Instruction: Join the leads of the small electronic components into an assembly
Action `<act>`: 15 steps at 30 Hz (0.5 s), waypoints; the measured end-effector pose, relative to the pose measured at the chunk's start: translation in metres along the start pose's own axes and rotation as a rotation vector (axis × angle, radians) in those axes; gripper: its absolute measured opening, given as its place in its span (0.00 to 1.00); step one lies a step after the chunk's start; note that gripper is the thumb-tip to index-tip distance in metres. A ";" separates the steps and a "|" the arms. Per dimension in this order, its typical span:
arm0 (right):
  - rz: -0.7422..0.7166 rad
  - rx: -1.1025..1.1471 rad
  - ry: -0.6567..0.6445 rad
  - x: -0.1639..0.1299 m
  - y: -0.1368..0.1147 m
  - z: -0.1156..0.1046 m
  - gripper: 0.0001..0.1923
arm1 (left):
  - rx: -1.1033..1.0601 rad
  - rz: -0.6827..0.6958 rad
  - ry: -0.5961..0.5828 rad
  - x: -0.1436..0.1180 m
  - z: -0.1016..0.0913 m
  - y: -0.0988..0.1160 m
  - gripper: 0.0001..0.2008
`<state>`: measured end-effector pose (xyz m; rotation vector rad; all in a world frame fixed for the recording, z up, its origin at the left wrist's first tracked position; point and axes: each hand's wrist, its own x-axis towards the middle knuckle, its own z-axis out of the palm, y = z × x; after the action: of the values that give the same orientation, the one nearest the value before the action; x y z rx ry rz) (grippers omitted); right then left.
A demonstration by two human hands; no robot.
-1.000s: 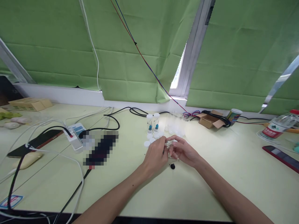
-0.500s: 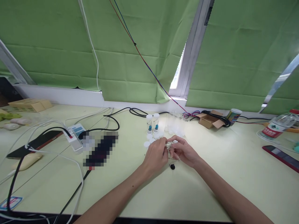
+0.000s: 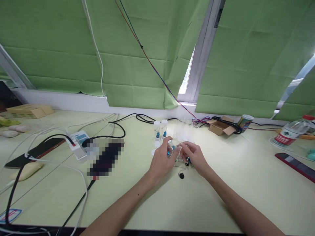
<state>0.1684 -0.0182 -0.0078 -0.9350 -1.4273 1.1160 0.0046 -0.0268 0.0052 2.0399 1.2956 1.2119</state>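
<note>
My left hand [image 3: 161, 161] is closed around a small clear piece with blue parts [image 3: 173, 147], partly hidden by the fingers. Close against it, my right hand [image 3: 195, 158] pinches with thumb and forefinger; what lies in that pinch is too small to name. Under the fingers are thin wires and small dark bits. A round black piece with a thin wire [image 3: 181, 175] lies on the table just in front of the hands. Behind them stand two clear tubes with white caps [image 3: 157, 130], each with a blue part inside.
More clear tubes [image 3: 183, 132] are grouped behind the right hand. A power strip [image 3: 78, 144] with cables and a blurred dark device [image 3: 105, 159] are at left. At the back right sits an open cardboard box [image 3: 220, 127]. A water bottle [image 3: 291, 131] and a phone [image 3: 295, 165] are far right.
My left hand has turned and its fingers have spread upward, bringing the clear piece with blue parts into view. The right hand's fingers have drawn in and turned downward.
</note>
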 end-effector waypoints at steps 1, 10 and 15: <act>-0.032 -0.089 0.040 0.000 0.001 0.000 0.18 | -0.011 0.000 0.013 0.000 0.000 0.000 0.19; -0.207 -0.496 0.063 -0.002 0.004 0.002 0.18 | -0.121 -0.010 0.141 0.004 -0.006 0.002 0.13; -0.218 -0.532 0.081 0.001 0.006 -0.003 0.16 | -0.204 0.010 0.224 0.010 -0.012 0.002 0.10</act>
<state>0.1711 -0.0154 -0.0138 -1.1402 -1.7489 0.5345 -0.0023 -0.0200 0.0177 1.8088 1.2030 1.5459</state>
